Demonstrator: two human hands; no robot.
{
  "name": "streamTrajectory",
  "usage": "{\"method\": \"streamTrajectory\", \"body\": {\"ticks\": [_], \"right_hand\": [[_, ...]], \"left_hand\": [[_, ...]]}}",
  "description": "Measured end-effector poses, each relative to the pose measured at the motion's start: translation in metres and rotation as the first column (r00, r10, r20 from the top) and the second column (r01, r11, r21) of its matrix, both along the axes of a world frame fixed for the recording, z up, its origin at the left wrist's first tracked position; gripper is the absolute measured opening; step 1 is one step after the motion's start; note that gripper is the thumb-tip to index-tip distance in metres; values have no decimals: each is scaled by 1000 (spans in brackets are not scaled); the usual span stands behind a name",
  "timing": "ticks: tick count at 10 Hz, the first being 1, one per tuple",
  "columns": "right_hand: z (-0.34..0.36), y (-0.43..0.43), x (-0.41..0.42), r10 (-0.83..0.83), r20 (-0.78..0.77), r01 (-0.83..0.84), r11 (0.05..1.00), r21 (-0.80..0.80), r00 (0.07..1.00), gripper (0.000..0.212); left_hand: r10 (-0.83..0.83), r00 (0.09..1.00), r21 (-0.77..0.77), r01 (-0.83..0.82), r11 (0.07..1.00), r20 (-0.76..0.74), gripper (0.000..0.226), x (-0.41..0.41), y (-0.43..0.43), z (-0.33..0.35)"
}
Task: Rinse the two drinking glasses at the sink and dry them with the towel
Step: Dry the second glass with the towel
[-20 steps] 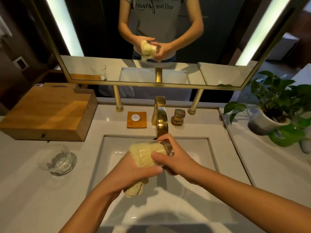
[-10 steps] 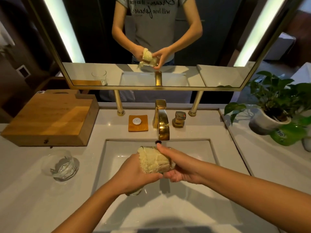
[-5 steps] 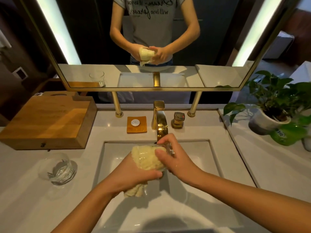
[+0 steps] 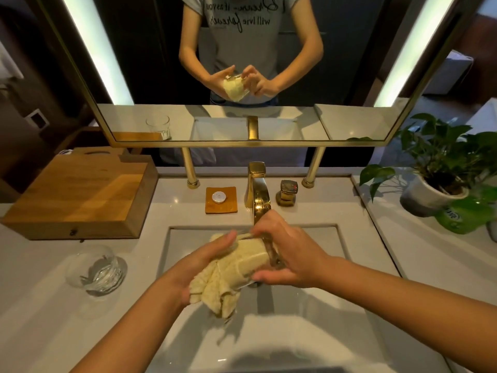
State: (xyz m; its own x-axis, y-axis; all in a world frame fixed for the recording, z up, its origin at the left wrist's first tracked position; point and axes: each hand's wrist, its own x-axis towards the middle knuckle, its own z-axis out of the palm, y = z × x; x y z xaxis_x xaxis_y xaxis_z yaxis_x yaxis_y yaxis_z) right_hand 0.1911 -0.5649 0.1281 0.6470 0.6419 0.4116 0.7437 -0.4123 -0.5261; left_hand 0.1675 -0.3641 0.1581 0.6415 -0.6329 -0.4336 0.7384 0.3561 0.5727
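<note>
Over the white sink basin [image 4: 317,332] I hold a clear drinking glass [image 4: 272,251] on its side, stuffed with a pale yellow towel [image 4: 236,273]. My right hand [image 4: 290,254] grips the glass around its rim end. My left hand [image 4: 204,262] clasps the towel where it spills out and hangs down. The glass is mostly hidden by cloth and fingers. A second clear glass [image 4: 95,269] stands upright on the counter left of the basin, apart from both hands.
A gold faucet [image 4: 256,195] and its handle [image 4: 287,192] stand behind the basin, beside a small wooden coaster [image 4: 221,199]. A wooden box [image 4: 80,195] sits at the back left. A potted plant [image 4: 441,181] and a green object [image 4: 462,216] stand at right.
My hands have turned the glass and towel against each other over the basin. More towel now hangs out below my left hand. The other glass has stayed put.
</note>
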Motion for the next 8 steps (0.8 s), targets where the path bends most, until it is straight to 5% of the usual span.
{"method": "streamTrajectory", "body": {"ticks": [1,2,3,4,5,6,7,8], "right_hand": [[-8,16,-10,-105,-546,272,933,235,831,45],[4,26,-2,145,-989,551,825,126,10,52],[14,18,0,148,-955,417,909,29,-256,67],[20,19,-2,-11,-982,358,932,59,189,58],[22,16,2,-202,-411,243,969,48,889,57],[19,6,4,-127,-31,128,992,22,991,50],[15,11,0,-215,-274,255,959,121,937,33],[19,23,1,-79,-882,524,827,202,465,30]], "left_hand": [[-107,851,441,-155,884,514,44,-2,-8,12],[-737,352,764,-550,336,577,55,-5,-19,13],[-832,297,753,-626,202,470,58,-8,-21,4],[-355,670,712,-379,592,652,39,-2,-13,4],[109,994,22,-109,994,-4,56,9,-10,-4],[99,992,-95,-106,990,-82,59,6,-14,-3],[162,978,94,-175,980,132,41,2,-20,1],[-335,629,666,-411,623,701,49,-4,-32,5]]}}
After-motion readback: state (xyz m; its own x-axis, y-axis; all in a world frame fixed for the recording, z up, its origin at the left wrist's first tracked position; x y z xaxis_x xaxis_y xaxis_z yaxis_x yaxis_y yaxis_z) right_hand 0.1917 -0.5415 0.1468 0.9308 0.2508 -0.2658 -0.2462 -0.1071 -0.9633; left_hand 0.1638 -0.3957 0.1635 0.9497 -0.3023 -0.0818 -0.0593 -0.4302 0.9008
